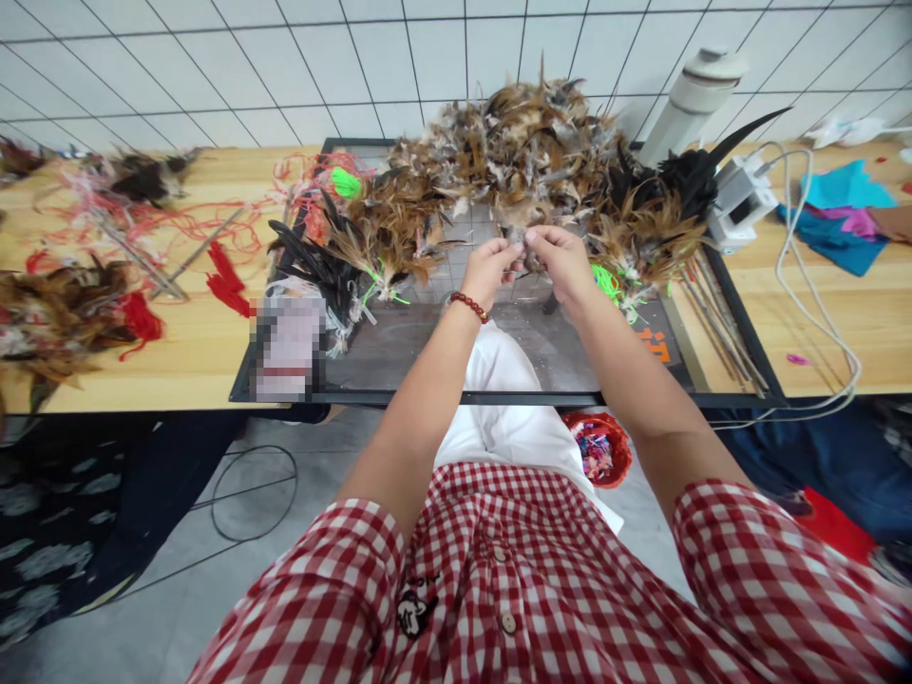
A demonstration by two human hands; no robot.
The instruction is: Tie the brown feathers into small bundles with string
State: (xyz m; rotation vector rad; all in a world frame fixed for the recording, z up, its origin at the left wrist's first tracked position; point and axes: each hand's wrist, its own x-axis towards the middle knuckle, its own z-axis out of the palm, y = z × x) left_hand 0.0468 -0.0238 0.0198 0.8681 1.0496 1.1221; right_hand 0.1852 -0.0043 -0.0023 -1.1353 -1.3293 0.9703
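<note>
Above the dark glass-topped tray (427,351), my left hand (491,271) and my right hand (560,264) meet with their fingertips pinched together. Small brownish feathers (519,231) show at the fingertips, though the fingers partly cover them. Just behind my hands rises a large heap of brown and grey feathers (534,142). To the left lie feather bunches (399,228), some bound with bright green ties. More brown feathers (652,228) with green ties lie to the right, beside black feathers (684,180).
A pale bottle (691,104) stands at the back right, near a white charger (741,204) with a looping cable. Thin sticks (723,323) lie along the tray's right side. Red threads (206,223) and other feathers cover the table's left. Below hangs a red basket (598,451); people sit on both sides.
</note>
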